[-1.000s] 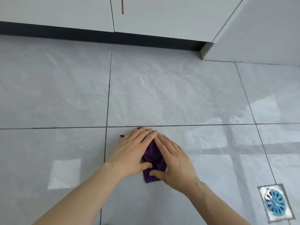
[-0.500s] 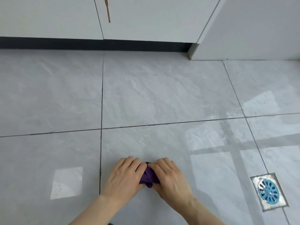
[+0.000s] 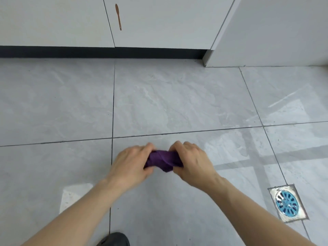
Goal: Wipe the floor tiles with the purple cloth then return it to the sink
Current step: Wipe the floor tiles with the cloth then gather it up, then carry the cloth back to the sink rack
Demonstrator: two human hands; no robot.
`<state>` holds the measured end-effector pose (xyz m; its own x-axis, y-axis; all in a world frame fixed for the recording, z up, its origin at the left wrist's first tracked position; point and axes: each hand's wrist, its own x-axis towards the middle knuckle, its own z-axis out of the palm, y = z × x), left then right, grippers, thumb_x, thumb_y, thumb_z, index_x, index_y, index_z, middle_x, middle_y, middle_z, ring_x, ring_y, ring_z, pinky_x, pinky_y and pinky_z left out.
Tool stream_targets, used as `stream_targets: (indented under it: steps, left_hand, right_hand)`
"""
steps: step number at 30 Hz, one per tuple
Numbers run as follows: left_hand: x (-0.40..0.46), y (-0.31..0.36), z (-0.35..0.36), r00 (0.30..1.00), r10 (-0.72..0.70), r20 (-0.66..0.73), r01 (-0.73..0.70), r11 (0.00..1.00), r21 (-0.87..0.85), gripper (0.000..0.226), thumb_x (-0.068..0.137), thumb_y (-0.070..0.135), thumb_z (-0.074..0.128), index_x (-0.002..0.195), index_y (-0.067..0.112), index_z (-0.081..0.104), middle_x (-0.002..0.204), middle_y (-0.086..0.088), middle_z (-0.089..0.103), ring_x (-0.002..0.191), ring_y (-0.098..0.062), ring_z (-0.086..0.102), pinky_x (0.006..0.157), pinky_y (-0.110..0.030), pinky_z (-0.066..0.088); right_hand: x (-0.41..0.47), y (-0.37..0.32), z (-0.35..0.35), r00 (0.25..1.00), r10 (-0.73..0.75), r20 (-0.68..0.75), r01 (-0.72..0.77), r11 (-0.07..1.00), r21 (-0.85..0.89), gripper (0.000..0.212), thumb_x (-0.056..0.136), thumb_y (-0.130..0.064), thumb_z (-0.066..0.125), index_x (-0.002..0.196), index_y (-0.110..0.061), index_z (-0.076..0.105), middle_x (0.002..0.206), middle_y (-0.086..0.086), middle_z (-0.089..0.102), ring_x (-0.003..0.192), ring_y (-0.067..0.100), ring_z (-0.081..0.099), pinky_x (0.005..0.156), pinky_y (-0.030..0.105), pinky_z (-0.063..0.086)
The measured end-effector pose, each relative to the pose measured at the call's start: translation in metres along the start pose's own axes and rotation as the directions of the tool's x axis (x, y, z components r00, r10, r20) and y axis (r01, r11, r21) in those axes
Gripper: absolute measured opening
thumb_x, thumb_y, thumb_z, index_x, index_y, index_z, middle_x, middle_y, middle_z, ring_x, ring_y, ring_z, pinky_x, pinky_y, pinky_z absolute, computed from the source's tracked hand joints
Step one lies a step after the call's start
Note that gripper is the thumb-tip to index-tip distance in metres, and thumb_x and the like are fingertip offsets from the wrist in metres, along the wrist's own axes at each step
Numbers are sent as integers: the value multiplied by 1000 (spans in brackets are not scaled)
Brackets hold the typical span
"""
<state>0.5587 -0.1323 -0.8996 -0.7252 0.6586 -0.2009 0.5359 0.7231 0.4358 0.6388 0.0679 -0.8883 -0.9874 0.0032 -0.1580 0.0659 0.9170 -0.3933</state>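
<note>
The purple cloth [image 3: 162, 160] is bunched into a small twisted wad between both hands, above the grey floor tiles [image 3: 177, 107]. My left hand [image 3: 130, 164] grips its left end with curled fingers. Its right end is held by my right hand [image 3: 192, 161], fingers closed over it. Much of the cloth is hidden inside the two fists. Whether the cloth touches the tile I cannot tell. No sink is in view.
White cabinet doors [image 3: 156, 22] with a dark kickboard [image 3: 99, 52] run along the far side; a brown handle [image 3: 118, 15] hangs on one door. A white panel [image 3: 275, 32] stands at the right. A blue floor drain [image 3: 286, 203] sits lower right. A dark shoe tip [image 3: 115, 239] shows at the bottom.
The hands went from pressing the cloth flat on the tile to gathering it up; the cloth is now bunched and gripped at both ends, with the hands spread slightly apart.
</note>
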Motion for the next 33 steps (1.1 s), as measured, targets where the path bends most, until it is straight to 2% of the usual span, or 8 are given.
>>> stream_targets:
  steps: [3, 5, 10, 14, 18, 23, 26, 33]
  left_hand:
    - [14, 13, -43, 999, -13, -33, 12, 1000, -26, 41, 81, 33, 68, 110, 35, 39, 92, 6, 70, 86, -29, 66, 70, -40, 51]
    - [11, 24, -74, 999, -9, -38, 9, 1000, -7, 38, 82, 31, 68, 106, 32, 38, 84, 5, 67, 79, -31, 64, 66, -39, 48]
    - [-25, 69, -175, 1000, -5, 0, 5, 999, 32, 35, 83, 28, 67, 105, 33, 40, 80, 7, 63, 72, -25, 57, 64, -34, 38]
    - [-59, 123, -273, 1000, -6, 26, 4, 999, 54, 36, 83, 30, 69, 104, 35, 41, 75, 10, 56, 70, -23, 54, 65, -31, 35]
    - [-97, 193, -391, 999, -33, 32, 32, 999, 39, 33, 83, 30, 70, 102, 36, 43, 68, 13, 50, 68, -20, 55, 62, -28, 32]
    - [-145, 280, -531, 996, -78, 38, 79, 997, -13, 31, 83, 31, 66, 102, 39, 43, 75, 15, 58, 75, -18, 57, 65, -29, 36]
    - [-167, 322, -602, 996, -86, 23, 87, 995, -46, 32, 82, 32, 66, 101, 40, 42, 77, 16, 61, 73, -15, 58, 62, -26, 36]
    - [-177, 373, -740, 995, -79, -61, 73, 993, -98, 34, 79, 36, 71, 102, 42, 47, 81, 19, 67, 70, -6, 57, 63, -24, 40]
  right_hand:
    - [11, -10, -37, 996, 51, -71, -47, 998, 50, 33, 74, -19, 72, 105, -19, 59, 79, -9, 48, 74, 24, 47, 66, 34, 33]
    - [9, -24, -65, 993, 63, -101, -55, 996, 76, 32, 74, -17, 72, 103, -19, 59, 77, -12, 45, 74, 23, 45, 66, 33, 32]
    - [-22, -79, -157, 993, 101, -61, -93, 988, 123, 30, 76, -16, 69, 104, -20, 59, 86, -5, 64, 79, 25, 52, 69, 30, 30]
    - [-53, -128, -255, 992, 128, -18, -123, 981, 152, 31, 78, -17, 69, 106, -21, 58, 92, -6, 66, 83, 24, 56, 73, 33, 39]
    - [-89, -183, -384, 990, 142, 12, -142, 979, 146, 32, 80, -19, 69, 109, -23, 57, 96, -7, 67, 86, 22, 56, 73, 29, 35]
    - [-135, -248, -541, 989, 145, 4, -144, 980, 134, 34, 81, -21, 70, 111, -25, 56, 99, -10, 67, 83, 17, 49, 71, 26, 31]
    - [-157, -281, -620, 989, 151, -8, -148, 979, 139, 34, 81, -20, 68, 112, -27, 56, 101, -12, 66, 89, 19, 54, 72, 27, 33]
    - [-159, -332, -751, 987, 130, -96, -118, 986, 119, 36, 84, -25, 68, 118, -29, 56, 108, -14, 66, 97, 17, 58, 77, 29, 46]
